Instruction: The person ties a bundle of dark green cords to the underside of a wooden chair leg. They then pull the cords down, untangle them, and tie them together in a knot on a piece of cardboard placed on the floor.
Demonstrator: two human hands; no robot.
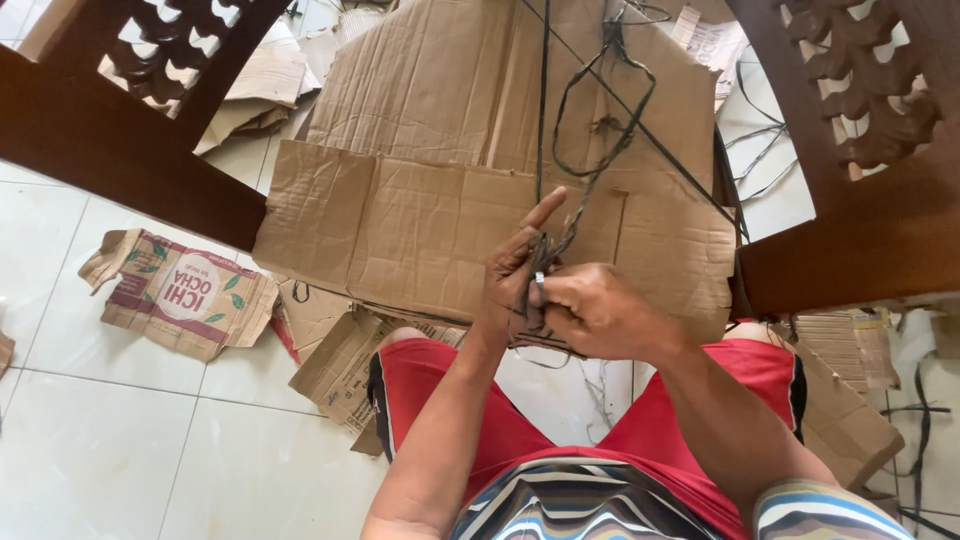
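My left hand (517, 270) and my right hand (598, 312) meet over my lap, both gripping a twisted bundle of thin dark strips (560, 240). The left forefinger points up and away. From the hands the dark strips (600, 120) run upward, forming a loop and long straight strands across a big flattened brown cardboard sheet (420, 220) that lies in front of my knees. I sit in red shorts and a striped shirt.
Dark carved wooden chair parts stand at the left (120, 140) and right (870, 230). A printed flattened carton (180, 292) lies on the white tiled floor at left. More cardboard pieces (840, 410) and loose dark strips (915, 440) lie at right and behind.
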